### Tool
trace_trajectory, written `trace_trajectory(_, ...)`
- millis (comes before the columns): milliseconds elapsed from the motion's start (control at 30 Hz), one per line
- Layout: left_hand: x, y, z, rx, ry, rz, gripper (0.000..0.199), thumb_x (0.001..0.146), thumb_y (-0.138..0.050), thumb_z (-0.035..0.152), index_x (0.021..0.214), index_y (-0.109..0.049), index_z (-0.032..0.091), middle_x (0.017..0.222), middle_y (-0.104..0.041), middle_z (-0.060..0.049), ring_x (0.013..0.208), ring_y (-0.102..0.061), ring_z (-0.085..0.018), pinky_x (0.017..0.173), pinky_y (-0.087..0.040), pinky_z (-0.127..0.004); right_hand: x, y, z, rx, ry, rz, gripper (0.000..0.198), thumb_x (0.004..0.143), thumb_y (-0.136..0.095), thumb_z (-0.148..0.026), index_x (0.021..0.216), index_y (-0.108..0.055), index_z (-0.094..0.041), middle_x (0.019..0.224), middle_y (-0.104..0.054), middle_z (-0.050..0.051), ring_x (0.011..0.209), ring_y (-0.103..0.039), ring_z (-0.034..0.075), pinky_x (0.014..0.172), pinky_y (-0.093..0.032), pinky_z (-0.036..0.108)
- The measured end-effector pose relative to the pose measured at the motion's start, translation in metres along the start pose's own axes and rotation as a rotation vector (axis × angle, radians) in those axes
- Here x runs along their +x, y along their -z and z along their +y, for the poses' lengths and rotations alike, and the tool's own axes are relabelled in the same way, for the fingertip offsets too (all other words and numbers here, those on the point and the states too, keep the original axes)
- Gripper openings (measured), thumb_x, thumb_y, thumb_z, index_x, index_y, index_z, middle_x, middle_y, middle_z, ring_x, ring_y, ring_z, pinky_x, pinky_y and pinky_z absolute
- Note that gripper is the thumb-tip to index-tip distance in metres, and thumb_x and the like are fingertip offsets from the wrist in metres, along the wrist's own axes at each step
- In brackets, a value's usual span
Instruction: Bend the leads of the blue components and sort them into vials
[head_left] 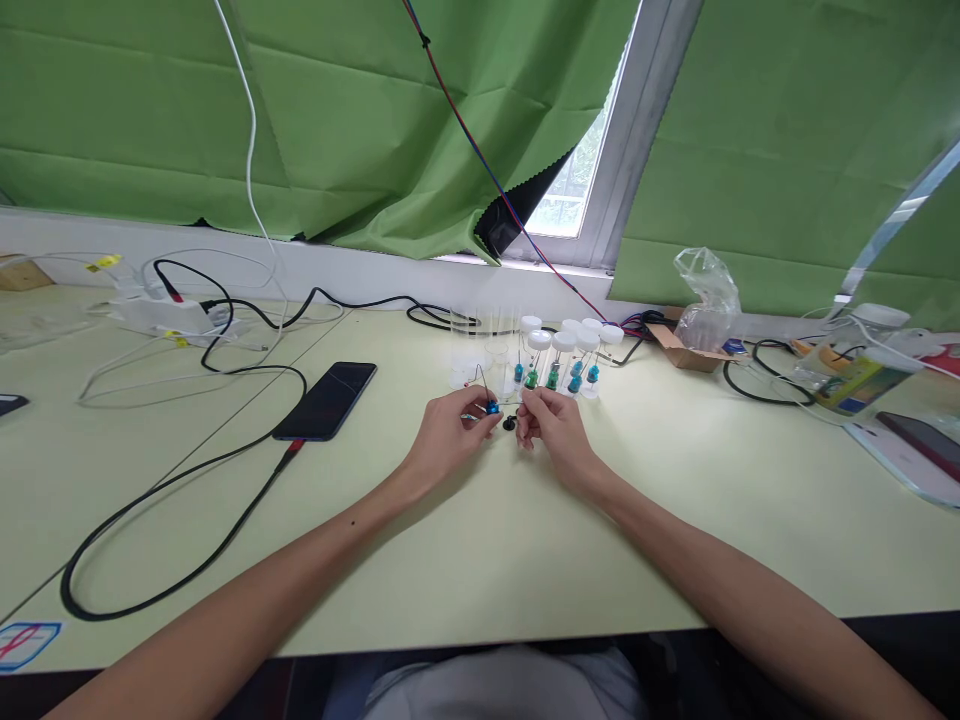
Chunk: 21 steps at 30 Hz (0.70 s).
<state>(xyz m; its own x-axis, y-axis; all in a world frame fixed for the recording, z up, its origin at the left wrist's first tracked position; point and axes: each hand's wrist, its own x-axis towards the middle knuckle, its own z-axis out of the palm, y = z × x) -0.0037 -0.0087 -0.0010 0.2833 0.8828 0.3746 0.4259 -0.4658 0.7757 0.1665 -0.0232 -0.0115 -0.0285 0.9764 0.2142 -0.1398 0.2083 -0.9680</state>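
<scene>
My left hand (454, 432) is closed on a small shiny blue piece (492, 408) with a thin dark wire bent up from it. Its exact kind is too small to make out. Opposite it, my right hand (556, 425) pinches what looks like the end of a thin wire that runs across from the blue piece. On the table between the hands lies a small black part (510, 423). Just behind stand several clear tubes with white caps (562, 342), holding blue and green pieces with wires. Clear tubes without caps (469, 350) stand to their left.
A phone (326, 402) lies left, plugged into a black cable (142, 612) looping over the table. A white power strip (161, 315) sits at the back left. To the right are a cardboard box (686, 348) with a plastic bag, a labelled plastic jar (862, 375) and more phones (911, 455).
</scene>
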Motion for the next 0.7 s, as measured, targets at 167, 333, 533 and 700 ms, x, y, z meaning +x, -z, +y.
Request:
trace_trajectory(167,0.0007,-0.0008,-0.0002,0.021,-0.029,0.017,0.014,0.082,-0.063,0.032,0.089,-0.065,0.019,0.083,-0.07,-0.002,0.072,-0.067,-0.016,0.065,-0.054,-0.026,0.0009,0.0012,0.0004,-0.014,-0.01,0.005,0.036,0.089,-0.06,-0.043,0.064,-0.053,-0.018,0.046,-0.052,-0.004,0.039,-0.049,0.01,0.042,-0.037,0.023)
trace_trajectory(333,0.0004,-0.0008,0.0011,0.047,-0.049,0.019,0.012,0.082,-0.063,0.03,0.087,-0.065,0.019,0.082,-0.07,-0.002,0.071,-0.066,-0.015,0.064,-0.053,-0.025,0.0014,0.0009,0.0004,-0.016,-0.024,0.018,0.035,0.089,-0.059,-0.041,0.063,-0.052,-0.018,0.043,-0.051,-0.004,0.037,-0.047,0.01,0.04,-0.036,0.023)
trace_trajectory(533,0.0002,-0.0016,0.0033,0.075,-0.088,0.037,0.011,0.082,-0.063,0.029,0.087,-0.066,0.019,0.083,-0.07,-0.001,0.072,-0.065,-0.014,0.065,-0.052,-0.024,0.0009,0.0018,0.0013,-0.004,-0.032,0.028,0.035,0.088,-0.058,-0.039,0.061,-0.05,-0.019,0.042,-0.05,-0.004,0.036,-0.047,0.01,0.039,-0.034,0.022)
trace_trajectory(700,-0.0008,-0.002,0.0023,0.065,-0.095,0.035,0.011,0.082,-0.063,0.028,0.088,-0.066,0.019,0.082,-0.07,-0.001,0.069,-0.065,-0.014,0.063,-0.052,-0.024,0.0009,0.0023,0.0005,-0.001,-0.042,0.037,0.034,0.088,-0.058,-0.038,0.06,-0.05,-0.019,0.04,-0.05,-0.004,0.036,-0.046,0.01,0.039,-0.034,0.022)
